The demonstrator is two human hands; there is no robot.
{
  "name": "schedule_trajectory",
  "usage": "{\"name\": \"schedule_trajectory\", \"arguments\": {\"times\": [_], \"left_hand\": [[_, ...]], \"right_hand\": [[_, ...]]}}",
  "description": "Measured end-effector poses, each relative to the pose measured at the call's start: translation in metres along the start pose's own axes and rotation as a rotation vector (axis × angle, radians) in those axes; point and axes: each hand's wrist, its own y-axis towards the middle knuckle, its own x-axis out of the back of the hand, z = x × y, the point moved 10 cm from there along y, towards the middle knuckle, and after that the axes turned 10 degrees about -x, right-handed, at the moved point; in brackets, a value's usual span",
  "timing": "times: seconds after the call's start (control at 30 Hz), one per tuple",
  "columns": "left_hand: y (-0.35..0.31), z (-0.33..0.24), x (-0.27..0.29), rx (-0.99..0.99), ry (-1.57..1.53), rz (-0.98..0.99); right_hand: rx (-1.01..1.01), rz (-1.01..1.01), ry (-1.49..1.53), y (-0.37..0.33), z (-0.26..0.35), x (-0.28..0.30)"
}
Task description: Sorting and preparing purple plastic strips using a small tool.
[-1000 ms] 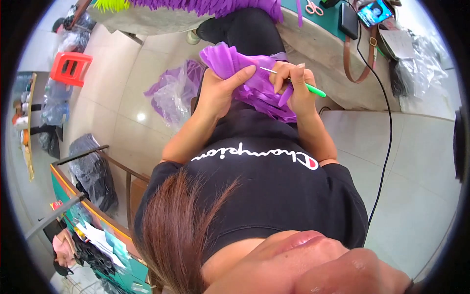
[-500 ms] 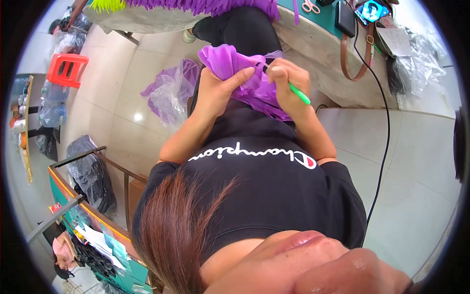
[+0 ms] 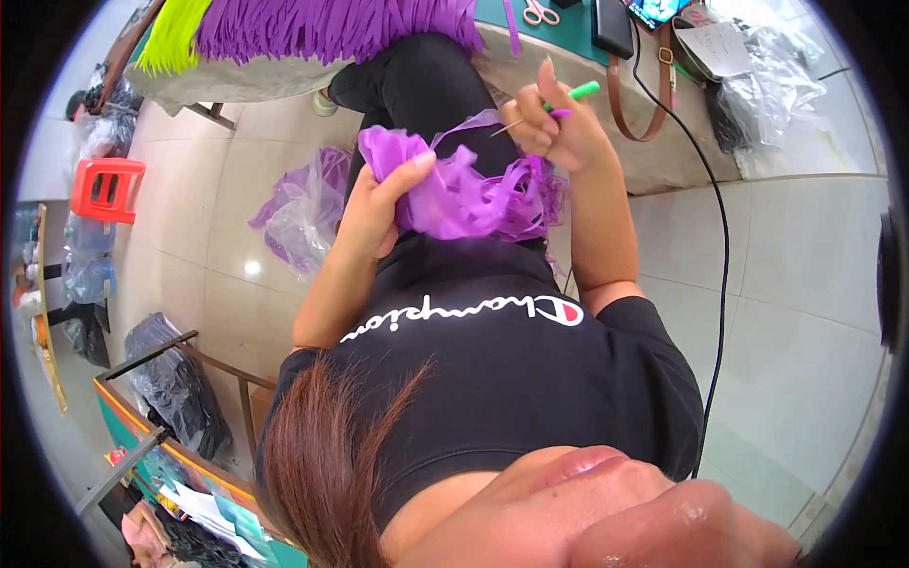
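Note:
My left hand (image 3: 386, 197) is closed round a bunch of thin purple strips (image 3: 450, 204), its thumb pressed on top. The loose ends of the bunch curl and trail to the right over my lap. Up and to the right, my right hand (image 3: 566, 128) is closed on a green-handled needle tool (image 3: 585, 90), whose thin metal tip points toward the bunch. A bit of purple strip also shows at those fingers. One purple band stretches from the bunch toward the right hand; whether it is joined to the tool I cannot tell.
A fringe of purple strips (image 3: 331, 28) and a lime-green fringe (image 3: 175, 36) hang over the table's edge. Pink scissors (image 3: 541, 11), a black power bank (image 3: 612, 30) and a black cable (image 3: 705, 161) lie to the right. A purple plastic bag (image 3: 308, 204) and red stool (image 3: 109, 189) stand left.
My right hand has moved up and away from the purple bunch with the tool, turning its handle upward. My left hand has shifted left and down, and the strips have spread out.

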Motion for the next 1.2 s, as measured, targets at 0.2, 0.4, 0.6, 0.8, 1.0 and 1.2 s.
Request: {"name": "schedule_trajectory", "arguments": {"times": [0.2,0.4,0.6,0.8,1.0,1.2], "left_hand": [[0.004,-0.009,-0.002,-0.125,0.063,-0.002],[0.006,-0.017,-0.004,-0.215,0.043,-0.004],[0.003,-0.023,0.002,-0.247,0.063,-0.043],[0.004,-0.023,0.007,-0.288,0.124,-0.086],[0.004,-0.024,0.008,-0.391,0.275,-0.044],[0.008,-0.025,0.018,-0.358,0.137,-0.187]], "right_hand": [[0.171,-0.281,-0.032,-0.007,-0.003,-0.025],[0.505,-0.238,-0.451,-0.017,-0.001,-0.058],[0.527,-0.381,-0.794,-0.017,0.000,-0.072],[0.603,-0.537,-1.055,-0.024,0.003,-0.081],[-0.080,-0.678,-1.015,-0.009,-0.021,-0.044],[0.324,-0.207,-0.239,-0.014,-0.001,-0.037]]}}
